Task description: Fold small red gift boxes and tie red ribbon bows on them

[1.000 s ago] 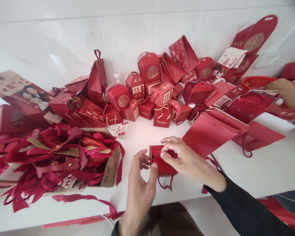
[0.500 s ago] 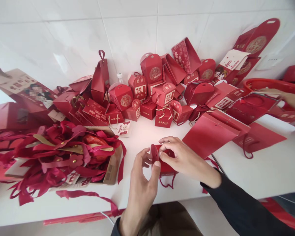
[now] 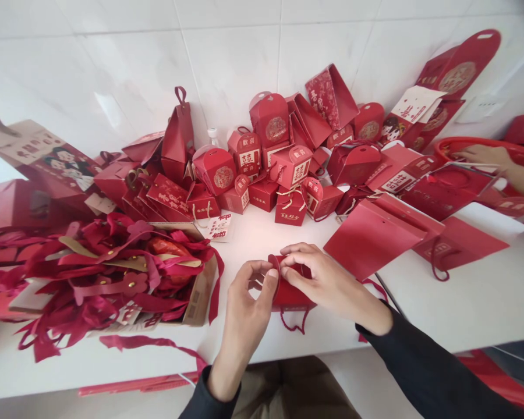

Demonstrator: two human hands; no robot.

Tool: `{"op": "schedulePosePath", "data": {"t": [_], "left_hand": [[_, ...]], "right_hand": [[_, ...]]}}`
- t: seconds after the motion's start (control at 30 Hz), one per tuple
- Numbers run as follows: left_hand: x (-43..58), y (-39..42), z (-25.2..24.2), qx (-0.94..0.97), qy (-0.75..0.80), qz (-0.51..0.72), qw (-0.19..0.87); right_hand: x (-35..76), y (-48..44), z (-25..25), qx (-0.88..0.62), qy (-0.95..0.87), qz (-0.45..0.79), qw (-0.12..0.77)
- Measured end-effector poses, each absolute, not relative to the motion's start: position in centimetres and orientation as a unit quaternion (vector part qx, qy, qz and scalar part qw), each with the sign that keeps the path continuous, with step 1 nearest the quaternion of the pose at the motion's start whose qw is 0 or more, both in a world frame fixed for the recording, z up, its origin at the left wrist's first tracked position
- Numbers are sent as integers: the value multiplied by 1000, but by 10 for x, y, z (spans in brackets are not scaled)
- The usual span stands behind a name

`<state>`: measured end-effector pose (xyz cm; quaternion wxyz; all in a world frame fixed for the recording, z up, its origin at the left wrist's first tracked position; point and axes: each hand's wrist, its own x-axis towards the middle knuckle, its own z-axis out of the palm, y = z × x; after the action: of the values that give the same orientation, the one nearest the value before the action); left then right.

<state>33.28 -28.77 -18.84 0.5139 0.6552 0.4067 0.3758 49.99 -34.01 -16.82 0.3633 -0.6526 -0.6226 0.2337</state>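
A small red gift box [image 3: 290, 298] sits on the white table in front of me, with a dark red cord [image 3: 294, 327] looping from its near side. My left hand [image 3: 247, 302] pinches the rounded flap at the box's left end between thumb and fingers. From the right, my right hand [image 3: 321, 276] reaches over the box top, its thumb and fingertips closed at the inner side of that flap. My fingers partly cover the box opening.
Several decorated red gift boxes [image 3: 288, 166] are piled along the tiled wall. At left, a cardboard carton [image 3: 199, 299] overflows with red ribbons and straps. Red paper bags [image 3: 373, 235] lie at right. Another person's hand [image 3: 484, 157] is at a red basin [image 3: 448, 142].
My left thumb and fingers have closed onto the left flap, which they now grip. The right hand has barely shifted. At far right, the other person's hand has moved into the basin.
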Motion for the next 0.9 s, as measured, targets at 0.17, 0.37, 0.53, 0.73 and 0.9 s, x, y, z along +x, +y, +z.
{"op": "schedulePosePath", "data": {"t": [0.17, 0.37, 0.53, 0.73, 0.9], "left_hand": [[334, -286, -189, 665, 407, 372, 503], [336, -283, -188, 670, 416, 369, 492], [337, -282, -190, 678, 411, 370, 484], [338, -282, -186, 679, 416, 368, 480], [339, -281, -188, 679, 415, 369, 480]], "right_hand": [[498, -340, -161, -650, -603, 275, 373], [499, -341, -168, -663, -602, 251, 368], [501, -341, -174, -666, -602, 243, 366], [500, -342, -170, -659, -593, 259, 383], [500, -342, -169, -654, -599, 260, 383]]}}
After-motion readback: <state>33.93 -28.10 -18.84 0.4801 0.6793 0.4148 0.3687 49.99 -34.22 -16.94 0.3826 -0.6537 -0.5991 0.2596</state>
